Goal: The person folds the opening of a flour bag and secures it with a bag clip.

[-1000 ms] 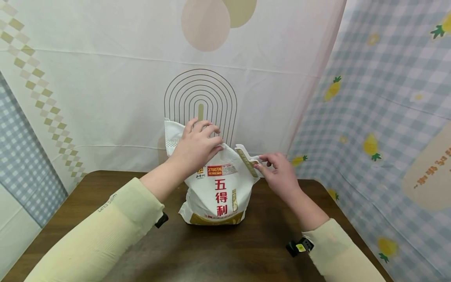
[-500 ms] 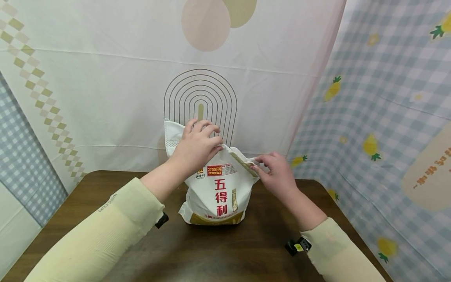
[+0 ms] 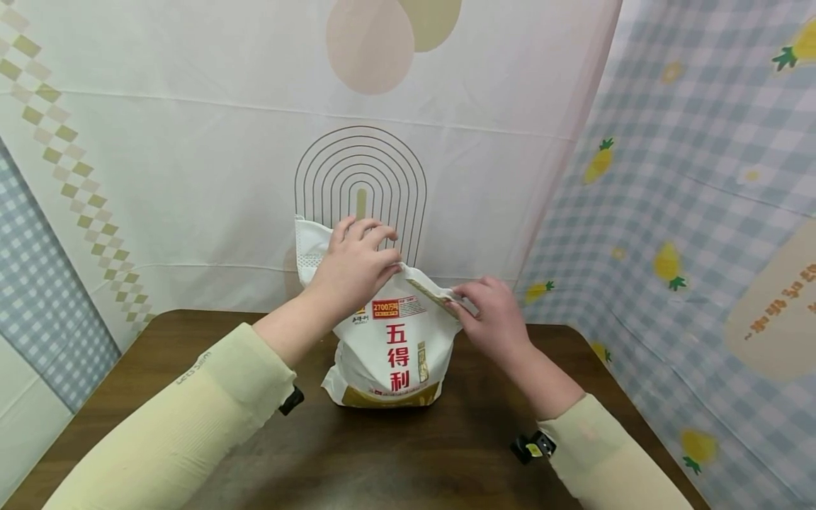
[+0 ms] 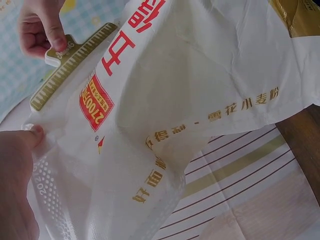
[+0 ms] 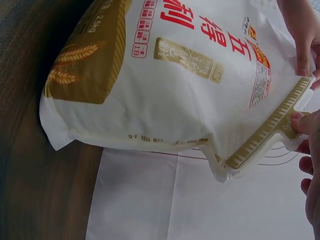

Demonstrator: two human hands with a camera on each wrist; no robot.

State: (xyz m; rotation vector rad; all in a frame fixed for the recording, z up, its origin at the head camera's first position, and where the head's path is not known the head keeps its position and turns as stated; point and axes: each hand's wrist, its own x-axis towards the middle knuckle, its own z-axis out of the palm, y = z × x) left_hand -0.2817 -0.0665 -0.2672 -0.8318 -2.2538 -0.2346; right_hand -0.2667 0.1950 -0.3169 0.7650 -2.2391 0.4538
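Note:
A white flour bag (image 3: 376,354) with red characters stands upright on the table, its top edge slanting down to the right. Along the right part of that edge lies a gold-and-white bag clip (image 5: 270,125), toothed marks printed down its bar. My right hand (image 3: 496,315) pinches the clip's handle between thumb and fingers, the thumb on the gold side. At the top of the bag, my left hand (image 3: 360,262) pinches the edge just left of the clip. A loose white corner of the bag sticks up beyond the left hand.
The brown wooden table (image 3: 306,460) runs beneath the bag. A white printed cloth (image 3: 223,177) hangs close behind it, and a blue checked cloth (image 3: 637,283) hangs on the right.
My right hand has moved the bag clip leftward along the bag's top edge, closer to the left hand. The left hand stays where it was, and the bag has hardly moved.

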